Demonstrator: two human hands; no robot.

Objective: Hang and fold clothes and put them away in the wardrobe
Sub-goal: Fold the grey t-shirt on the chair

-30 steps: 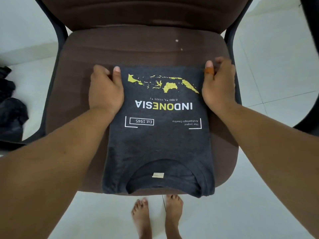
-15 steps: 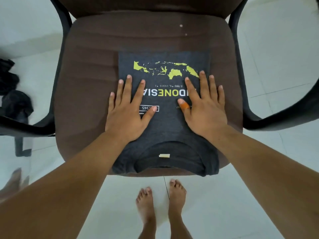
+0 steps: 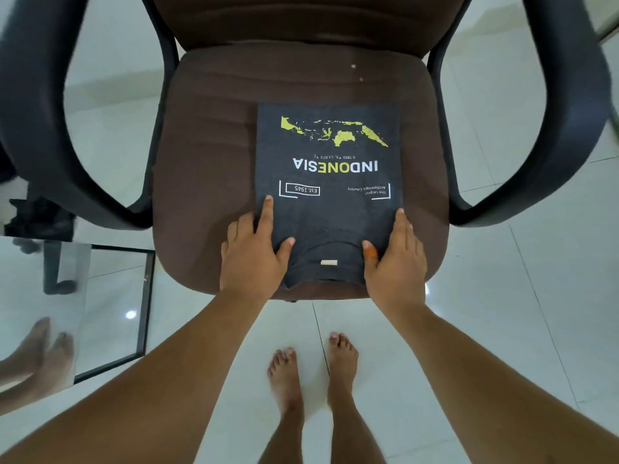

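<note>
While flanking shirt (image 3: 328, 182): hands at edges

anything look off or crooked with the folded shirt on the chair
Nothing stands out. The folded t-shirt lies flat and square on the chair seat, edges even. The left hand and right hand flank its collar end.
</note>
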